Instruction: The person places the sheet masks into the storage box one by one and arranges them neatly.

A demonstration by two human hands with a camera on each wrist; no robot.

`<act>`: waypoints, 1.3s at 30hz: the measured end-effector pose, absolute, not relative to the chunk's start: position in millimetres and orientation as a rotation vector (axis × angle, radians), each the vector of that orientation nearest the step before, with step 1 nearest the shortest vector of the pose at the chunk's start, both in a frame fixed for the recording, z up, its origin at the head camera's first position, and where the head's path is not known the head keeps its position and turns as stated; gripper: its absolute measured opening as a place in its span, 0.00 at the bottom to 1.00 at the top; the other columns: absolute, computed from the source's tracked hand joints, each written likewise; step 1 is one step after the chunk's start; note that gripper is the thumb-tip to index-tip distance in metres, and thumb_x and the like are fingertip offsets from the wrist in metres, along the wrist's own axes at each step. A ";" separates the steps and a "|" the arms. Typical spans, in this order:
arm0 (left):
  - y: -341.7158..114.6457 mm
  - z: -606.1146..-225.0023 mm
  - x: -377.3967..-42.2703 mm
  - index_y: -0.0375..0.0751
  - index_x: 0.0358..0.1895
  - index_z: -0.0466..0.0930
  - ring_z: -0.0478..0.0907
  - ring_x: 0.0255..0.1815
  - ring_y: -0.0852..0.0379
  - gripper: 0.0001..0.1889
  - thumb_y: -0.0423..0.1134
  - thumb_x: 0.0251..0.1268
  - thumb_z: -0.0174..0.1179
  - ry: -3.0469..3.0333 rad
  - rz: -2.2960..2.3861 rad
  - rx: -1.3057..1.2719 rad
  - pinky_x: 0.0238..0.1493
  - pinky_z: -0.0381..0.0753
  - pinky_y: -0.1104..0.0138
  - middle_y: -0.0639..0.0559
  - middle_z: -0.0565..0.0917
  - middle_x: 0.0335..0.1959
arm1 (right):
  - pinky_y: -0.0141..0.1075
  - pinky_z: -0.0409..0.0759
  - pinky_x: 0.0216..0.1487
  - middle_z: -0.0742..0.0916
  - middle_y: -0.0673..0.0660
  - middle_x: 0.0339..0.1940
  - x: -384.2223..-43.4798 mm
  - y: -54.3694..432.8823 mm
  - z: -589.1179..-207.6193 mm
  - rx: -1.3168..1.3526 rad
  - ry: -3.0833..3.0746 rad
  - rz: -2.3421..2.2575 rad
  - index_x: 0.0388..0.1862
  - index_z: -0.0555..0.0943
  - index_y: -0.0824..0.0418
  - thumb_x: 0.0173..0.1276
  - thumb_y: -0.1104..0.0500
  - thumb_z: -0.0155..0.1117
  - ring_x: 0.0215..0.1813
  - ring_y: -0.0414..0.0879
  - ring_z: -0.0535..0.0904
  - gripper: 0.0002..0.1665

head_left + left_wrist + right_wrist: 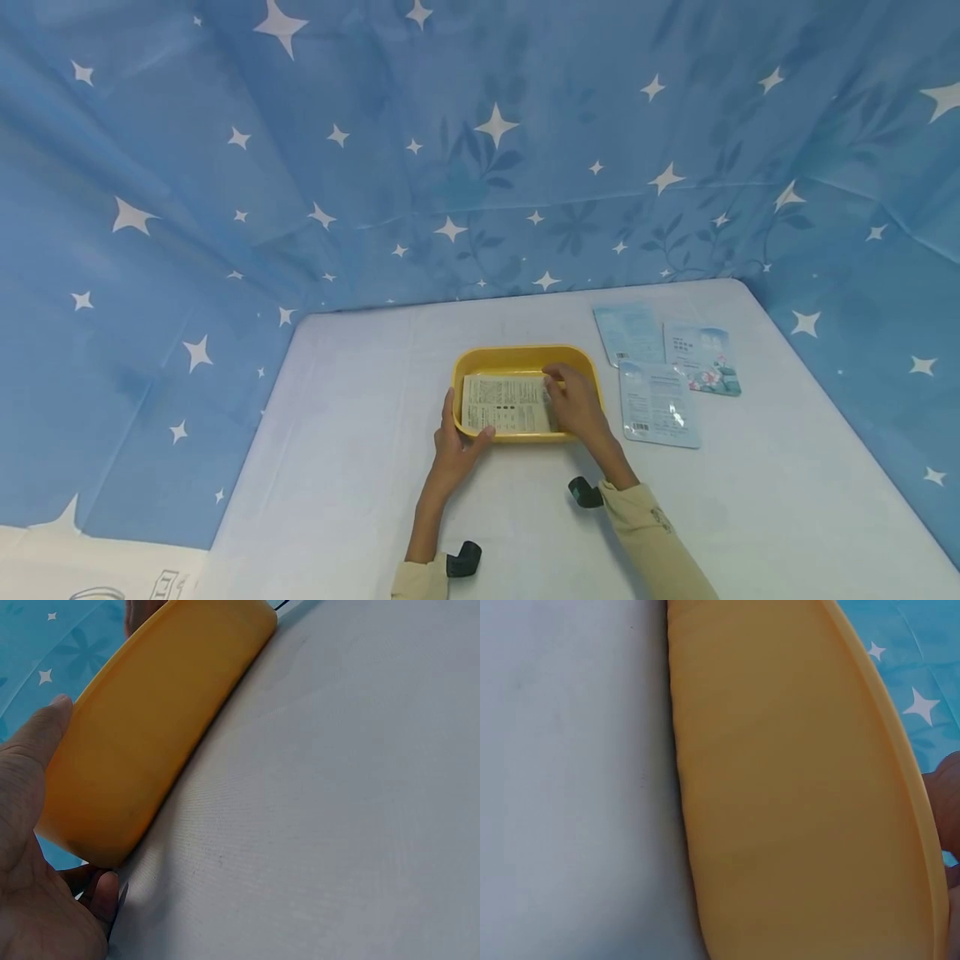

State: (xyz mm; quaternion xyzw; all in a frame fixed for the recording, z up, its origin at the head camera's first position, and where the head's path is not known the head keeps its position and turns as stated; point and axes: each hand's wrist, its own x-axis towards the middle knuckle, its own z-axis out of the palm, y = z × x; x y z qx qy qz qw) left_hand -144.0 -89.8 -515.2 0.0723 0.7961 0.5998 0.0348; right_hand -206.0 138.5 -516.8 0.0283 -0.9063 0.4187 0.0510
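Note:
A yellow tray (525, 354) stands on the white-covered table, and a pale printed packet (506, 404) lies inside it with small dark text facing up. My left hand (452, 454) grips the tray's near left corner, its thumb at the front rim and its fingers along the left side. In the left wrist view, that thumb is at the rim and the other fingertips are low by the base. My right hand (577, 406) reaches over the right rim into the tray, its bent fingers pinching the packet's right end. The right wrist view mostly shows the tray's outer wall (795, 780), hiding those fingertips.
Right of the tray lie three flat light-blue sachets: one at the back (628, 332), one with pink flowers (705, 358) and a shiny one in front (658, 408). A blue star-patterned curtain (450, 167) rises behind the table (360, 400). Black wrist cameras sit at both cuffs.

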 end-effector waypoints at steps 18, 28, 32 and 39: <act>-96.2 -553.5 -152.5 0.54 0.80 0.33 0.55 0.78 0.45 0.52 0.52 0.65 0.63 2.515 1.781 0.161 0.77 0.54 0.44 0.45 0.65 0.73 | 0.43 0.87 0.42 0.86 0.59 0.43 -197.9 138.2 -524.4 0.155 -2.508 1.252 0.46 0.82 0.64 0.73 0.64 0.57 0.44 0.50 0.83 0.09; -95.6 -558.6 -151.7 0.52 0.80 0.32 0.58 0.77 0.46 0.52 0.53 0.65 0.63 2.514 1.766 0.169 0.77 0.56 0.46 0.46 0.67 0.72 | 0.40 0.87 0.42 0.87 0.58 0.42 -192.5 139.1 -526.4 0.084 -2.426 1.250 0.46 0.82 0.64 0.75 0.61 0.56 0.42 0.48 0.84 0.09; -94.6 -558.3 -151.8 0.52 0.80 0.32 0.58 0.77 0.46 0.52 0.53 0.65 0.62 2.525 1.764 0.174 0.76 0.57 0.46 0.45 0.67 0.72 | 0.30 0.84 0.40 0.87 0.58 0.41 -189.8 144.6 -527.1 0.085 -2.314 1.234 0.45 0.81 0.64 0.74 0.61 0.56 0.42 0.48 0.83 0.09; -94.7 -557.0 -154.2 0.55 0.79 0.30 0.60 0.76 0.51 0.53 0.54 0.65 0.63 2.511 1.768 0.171 0.77 0.58 0.51 0.49 0.69 0.71 | 0.13 0.73 0.39 0.86 0.62 0.42 -184.8 176.8 -530.7 -0.045 -2.138 1.264 0.47 0.81 0.68 0.75 0.62 0.55 0.43 0.49 0.81 0.11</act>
